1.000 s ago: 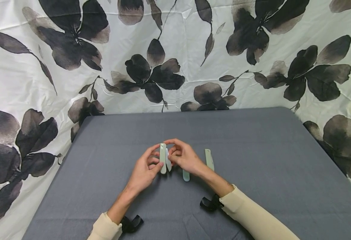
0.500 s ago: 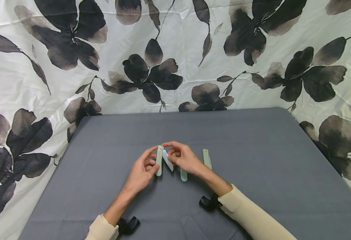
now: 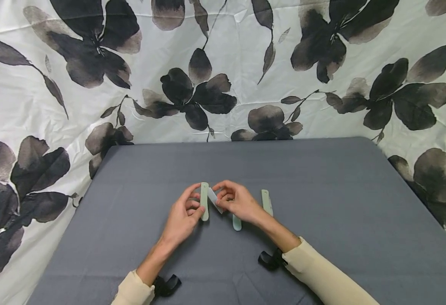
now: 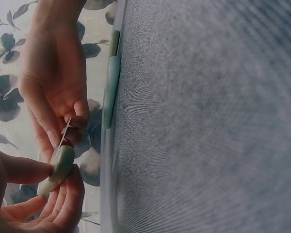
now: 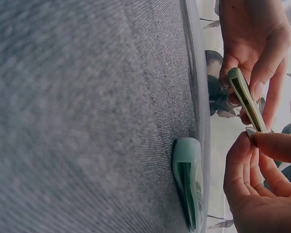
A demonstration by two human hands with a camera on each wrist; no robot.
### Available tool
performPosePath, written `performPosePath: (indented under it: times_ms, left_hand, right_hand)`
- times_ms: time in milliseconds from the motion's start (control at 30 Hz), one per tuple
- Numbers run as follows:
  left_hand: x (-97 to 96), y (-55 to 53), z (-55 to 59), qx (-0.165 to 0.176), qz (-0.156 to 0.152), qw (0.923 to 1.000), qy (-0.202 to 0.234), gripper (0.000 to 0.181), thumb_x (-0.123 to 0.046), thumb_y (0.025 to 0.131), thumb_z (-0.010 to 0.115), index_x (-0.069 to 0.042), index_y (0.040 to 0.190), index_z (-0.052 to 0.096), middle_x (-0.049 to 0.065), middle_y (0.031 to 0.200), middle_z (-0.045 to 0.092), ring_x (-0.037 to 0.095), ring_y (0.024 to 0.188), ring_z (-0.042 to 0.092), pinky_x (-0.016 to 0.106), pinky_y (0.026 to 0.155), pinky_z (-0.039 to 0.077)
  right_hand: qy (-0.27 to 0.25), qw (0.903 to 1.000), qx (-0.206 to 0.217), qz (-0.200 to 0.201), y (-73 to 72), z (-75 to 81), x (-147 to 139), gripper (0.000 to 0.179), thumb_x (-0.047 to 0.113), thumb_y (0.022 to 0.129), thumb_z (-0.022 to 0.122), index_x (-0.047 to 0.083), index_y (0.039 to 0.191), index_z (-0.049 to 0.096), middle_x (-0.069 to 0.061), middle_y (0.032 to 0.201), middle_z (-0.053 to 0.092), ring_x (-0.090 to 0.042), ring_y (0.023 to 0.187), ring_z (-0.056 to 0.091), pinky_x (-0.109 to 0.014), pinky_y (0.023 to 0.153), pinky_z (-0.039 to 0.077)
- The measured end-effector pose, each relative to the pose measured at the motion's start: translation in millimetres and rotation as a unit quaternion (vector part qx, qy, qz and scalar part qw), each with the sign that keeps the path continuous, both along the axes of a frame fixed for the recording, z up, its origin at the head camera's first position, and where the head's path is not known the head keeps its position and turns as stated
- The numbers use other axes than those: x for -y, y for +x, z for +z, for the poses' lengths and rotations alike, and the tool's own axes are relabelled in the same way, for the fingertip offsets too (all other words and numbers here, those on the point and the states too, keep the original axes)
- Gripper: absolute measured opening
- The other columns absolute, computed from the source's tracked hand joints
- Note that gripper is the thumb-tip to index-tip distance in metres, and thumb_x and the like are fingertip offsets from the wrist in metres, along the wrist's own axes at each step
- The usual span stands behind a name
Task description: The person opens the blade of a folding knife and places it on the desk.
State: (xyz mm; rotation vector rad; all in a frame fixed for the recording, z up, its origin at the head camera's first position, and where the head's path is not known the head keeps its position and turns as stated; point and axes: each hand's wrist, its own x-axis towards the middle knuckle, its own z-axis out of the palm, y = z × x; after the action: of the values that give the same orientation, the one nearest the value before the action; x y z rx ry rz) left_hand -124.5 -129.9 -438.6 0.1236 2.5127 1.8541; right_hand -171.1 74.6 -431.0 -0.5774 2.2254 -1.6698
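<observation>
My left hand (image 3: pixel 181 218) holds a folding knife by its pale green handle (image 3: pixel 204 202), thumb on one side and fingers on the other. The knife is lifted above the table and stands partly unfolded. Its silver blade (image 3: pixel 213 198) slants out of the handle's right side, near the top end. With thumb and fingers my right hand (image 3: pixel 242 205) pinches the blade close to its tip. In the left wrist view the thin blade (image 4: pixel 64 131) shows edge-on between the hands. The handle's slot (image 5: pixel 247 99) faces the right wrist view.
Two more green folding knives lie on the grey cloth-covered table (image 3: pixel 322 182). One knife (image 3: pixel 237 223) is partly hidden under the right hand; the other knife (image 3: pixel 266 200) lies farther right, partly behind the forearm. A floral curtain (image 3: pixel 223 84) hangs behind the table.
The blade has swung farther out from the handle, from nearly alongside it to a clear angle. My right hand moved slightly right with the blade; the left hand keeps its hold.
</observation>
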Motion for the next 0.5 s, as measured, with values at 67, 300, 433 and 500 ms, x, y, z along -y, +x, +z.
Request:
performPosePath:
  times_ms: [67,300,433,500]
  left_hand:
    - [1.2,1.0,0.5,0.005,0.002,1.0,-0.002,0.068,0.006,0.094,0.067,-0.023,0.153,0.05,0.013,0.125,0.064,0.016,0.089,0.07,0.023,0.066,0.054]
    - [2.8,1.6,4.2,0.008,-0.002,1.0,-0.001,0.068,0.005,0.095,0.066,-0.024,0.154,0.048,0.013,0.126,0.063,0.018,0.09,0.07,0.023,0.065,0.053]
    - [0.5,1.9,3.6,0.004,-0.006,1.0,0.0,0.068,0.005,0.095,0.066,-0.025,0.154,0.049,0.012,0.126,0.063,0.016,0.089,0.069,0.023,0.067,0.054]
    - [0.3,3.2,3.0,0.005,-0.01,0.9999,0.001,0.068,0.005,0.096,0.066,-0.025,0.154,0.049,0.011,0.127,0.063,0.016,0.091,0.069,0.023,0.069,0.054]
  right_hand:
    - [-0.003,1.0,-0.001,0.002,-0.2,-0.6,0.7,0.031,0.001,0.099,0.065,0.002,0.13,0.063,-0.019,0.1,0.069,-0.016,0.079,0.065,-0.043,0.075,0.058]
    - [-0.008,0.9998,-0.013,-0.015,-0.6,-0.8,1.4,0.031,0.001,0.097,0.068,0.003,0.128,0.068,-0.019,0.104,0.07,-0.016,0.085,0.068,-0.031,0.073,0.057]
    - [-0.008,0.9992,-0.029,-0.028,-0.4,0.4,-2.9,0.028,0.002,0.096,0.07,0.004,0.124,0.071,-0.019,0.102,0.071,-0.017,0.084,0.067,-0.025,0.069,0.054]
    - [-0.006,0.9989,-0.035,-0.029,-0.2,0.0,-4.8,0.027,0.002,0.096,0.071,0.004,0.123,0.073,-0.019,0.101,0.071,-0.017,0.083,0.066,-0.024,0.067,0.053]
